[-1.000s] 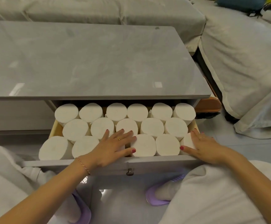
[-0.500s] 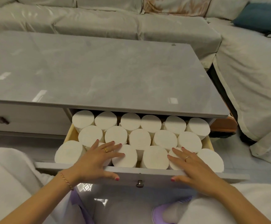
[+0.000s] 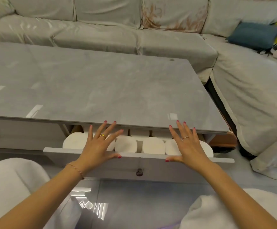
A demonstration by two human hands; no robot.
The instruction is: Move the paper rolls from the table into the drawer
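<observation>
Head view: paper rolls (image 3: 126, 144) inside drawer (image 3: 223, 160).

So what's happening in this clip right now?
A person is seated at a grey coffee table whose drawer is packed with white paper rolls standing on end. The left hand and right hand lie flat and open over the front row, thumbs on the drawer's front edge. Only a narrow part of the drawer shows from under the tabletop, and no rolls are on the table, so the moving looks done.
</observation>
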